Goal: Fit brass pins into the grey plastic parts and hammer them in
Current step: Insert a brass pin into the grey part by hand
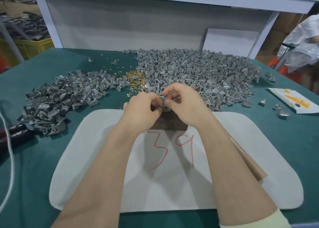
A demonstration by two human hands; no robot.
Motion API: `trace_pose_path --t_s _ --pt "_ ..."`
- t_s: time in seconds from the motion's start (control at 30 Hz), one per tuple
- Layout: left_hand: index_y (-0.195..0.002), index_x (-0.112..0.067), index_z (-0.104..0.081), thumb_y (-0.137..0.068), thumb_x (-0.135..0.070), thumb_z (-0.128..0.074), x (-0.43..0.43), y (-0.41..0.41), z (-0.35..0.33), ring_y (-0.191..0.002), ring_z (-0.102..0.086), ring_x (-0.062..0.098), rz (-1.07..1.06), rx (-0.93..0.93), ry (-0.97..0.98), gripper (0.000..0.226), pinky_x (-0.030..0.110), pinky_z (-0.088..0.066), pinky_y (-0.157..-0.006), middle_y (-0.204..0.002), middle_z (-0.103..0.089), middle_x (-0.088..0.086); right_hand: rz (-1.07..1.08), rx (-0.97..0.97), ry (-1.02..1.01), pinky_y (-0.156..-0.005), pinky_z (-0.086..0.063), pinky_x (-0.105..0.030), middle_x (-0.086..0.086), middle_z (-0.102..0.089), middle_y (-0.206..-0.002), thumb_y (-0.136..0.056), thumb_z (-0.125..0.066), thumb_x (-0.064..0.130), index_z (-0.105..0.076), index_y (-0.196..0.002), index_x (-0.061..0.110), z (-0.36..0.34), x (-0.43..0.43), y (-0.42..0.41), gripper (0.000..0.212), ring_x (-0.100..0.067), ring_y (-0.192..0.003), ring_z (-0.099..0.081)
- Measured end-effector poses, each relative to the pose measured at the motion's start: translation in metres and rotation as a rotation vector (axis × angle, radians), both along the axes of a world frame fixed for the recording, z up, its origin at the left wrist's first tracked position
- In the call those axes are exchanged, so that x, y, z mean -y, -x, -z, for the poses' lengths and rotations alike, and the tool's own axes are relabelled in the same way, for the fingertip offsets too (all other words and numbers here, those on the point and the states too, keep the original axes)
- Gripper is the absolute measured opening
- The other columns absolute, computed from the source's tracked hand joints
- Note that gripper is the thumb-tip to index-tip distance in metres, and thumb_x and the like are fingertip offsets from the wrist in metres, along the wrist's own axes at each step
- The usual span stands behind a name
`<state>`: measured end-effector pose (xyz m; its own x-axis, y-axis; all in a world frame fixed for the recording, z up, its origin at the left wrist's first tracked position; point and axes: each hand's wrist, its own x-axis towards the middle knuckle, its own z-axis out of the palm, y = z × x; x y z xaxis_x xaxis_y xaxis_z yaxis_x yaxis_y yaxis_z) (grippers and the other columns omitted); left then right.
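1. A table under green cloth stood before a white shelf frame. A yellow crate sat beyond it at 10 o'clock.
2. One smooth white mat with rounded corners, marked "39" in red, lay nearest the person. One dark brown block rested at its 12 o'clock edge.
3. Curved matte grey plastic parts formed two heaps, the left heap at 10 o'clock of the block and the right heap at 1 o'clock. One pile of shiny brass pins lay between them.
4. Over the block, the left hand and right hand together pinched one grey part in curled fingertips. Whether they also held a pin could not be told.
5. One white-and-orange packet lay at 3 o'clock, and two red-and-black handles at 9 o'clock.
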<state>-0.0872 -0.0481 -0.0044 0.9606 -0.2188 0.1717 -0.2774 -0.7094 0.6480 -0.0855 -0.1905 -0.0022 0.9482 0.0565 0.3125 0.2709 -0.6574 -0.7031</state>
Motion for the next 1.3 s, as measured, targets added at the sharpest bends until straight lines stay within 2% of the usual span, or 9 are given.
trace_pose_path --t_s 0.13,0.37,0.53,0.63,0.73,0.83,1.0,1.2,1.3 --pt "-0.083 -0.030 -0.055 -0.088 -0.018 -0.061 0.001 0.000 0.000 -0.103 -0.056 0.026 -0.024 0.012 -0.005 0.014 0.044 -0.044 -0.095 -0.090 -0.056 -0.007 -0.011 -0.009 0.047 -0.074 -0.047 -0.021 0.014 -0.058 -0.074 -0.086 -0.059 0.005 -0.059 -0.090 0.027 0.001 -0.001 0.001 0.023 0.000 -0.069 -0.053" --pt "-0.083 -0.030 -0.056 -0.088 -0.019 -0.060 0.002 -0.001 0.001 -0.105 -0.056 0.027 -0.023 0.022 -0.001 0.013 0.044 -0.044 -0.095 -0.088 -0.055 -0.008 0.018 -0.041 0.067 -0.077 -0.047 -0.026 0.012 -0.057 -0.075 -0.087 -0.060 0.007 -0.062 -0.095 0.021 0.002 -0.003 0.001 0.017 -0.007 -0.071 -0.054" --pt "-0.081 -0.029 -0.056 -0.089 -0.020 -0.060 0.001 0.000 0.001 -0.104 -0.055 0.026 -0.022 0.029 -0.007 0.013 0.043 -0.044 -0.094 -0.084 -0.051 -0.010 0.081 -0.050 0.173 -0.071 -0.047 -0.028 0.010 -0.056 -0.070 -0.086 -0.064 0.018 -0.060 -0.079 0.024 -0.001 -0.002 0.002 0.010 -0.014 -0.073 -0.055" --pt "-0.081 -0.029 -0.055 -0.089 -0.020 -0.060 0.002 0.000 0.001 -0.103 -0.055 0.026 -0.026 0.032 -0.010 0.013 0.044 -0.044 -0.094 -0.084 -0.052 -0.009 0.095 -0.058 0.214 -0.074 -0.048 -0.030 0.010 -0.055 -0.070 -0.087 -0.063 0.020 -0.059 -0.079 0.024 -0.003 -0.003 0.004 0.010 -0.016 -0.076 -0.055" --pt "-0.080 -0.030 -0.056 -0.089 -0.021 -0.061 0.002 0.000 0.001 -0.103 -0.056 0.026 -0.038 0.024 0.005 0.013 0.044 -0.044 -0.095 -0.086 -0.054 -0.008 0.090 -0.042 0.289 -0.080 -0.047 -0.035 0.001 -0.060 -0.084 -0.089 -0.060 0.020 -0.062 -0.086 0.019 -0.006 -0.006 0.007 0.004 -0.019 -0.084 -0.056" --pt "-0.080 -0.029 -0.057 -0.088 -0.024 -0.063 0.003 -0.001 0.001 -0.101 -0.057 0.025 -0.045 0.014 0.023 0.012 0.044 -0.044 -0.095 -0.083 -0.053 -0.010 0.092 -0.046 0.379 -0.085 -0.045 -0.037 -0.007 -0.060 -0.100 -0.092 -0.057 0.021 -0.063 -0.095 0.014 -0.009 -0.009 0.009 0.010 -0.023 -0.093 -0.056" --pt "-0.080 -0.030 -0.058 -0.089 -0.025 -0.062 0.002 -0.001 0.001 -0.101 -0.056 0.025 -0.048 0.010 0.011 0.010 0.044 -0.043 -0.095 -0.083 -0.053 -0.010 0.086 -0.048 0.431 -0.088 -0.043 -0.036 -0.007 -0.057 -0.104 -0.093 -0.055 0.021 -0.062 -0.097 0.013 -0.013 -0.012 0.013 0.011 -0.024 -0.098 -0.054" --pt "-0.080 -0.030 -0.060 -0.088 -0.024 -0.063 0.003 -0.002 0.002 -0.101 -0.056 0.024 -0.059 0.005 0.017 0.010 0.043 -0.043 -0.096 -0.079 -0.050 -0.013 0.076 -0.052 0.408 -0.086 -0.045 -0.036 -0.002 -0.055 -0.092 -0.089 -0.059 0.017 -0.065 -0.092 0.016 -0.012 -0.010 0.013 0.007 -0.022 -0.094 -0.055" --pt "-0.080 -0.030 -0.060 -0.088 -0.025 -0.063 0.003 -0.003 0.003 -0.101 -0.057 0.024 -0.060 0.002 0.020 0.010 0.043 -0.043 -0.096 -0.082 -0.053 -0.010 0.092 -0.033 0.373 -0.080 -0.046 -0.031 0.003 -0.056 -0.084 -0.088 -0.060 0.018 -0.067 -0.089 0.017 -0.010 -0.009 0.012 0.007 -0.019 -0.088 -0.056"
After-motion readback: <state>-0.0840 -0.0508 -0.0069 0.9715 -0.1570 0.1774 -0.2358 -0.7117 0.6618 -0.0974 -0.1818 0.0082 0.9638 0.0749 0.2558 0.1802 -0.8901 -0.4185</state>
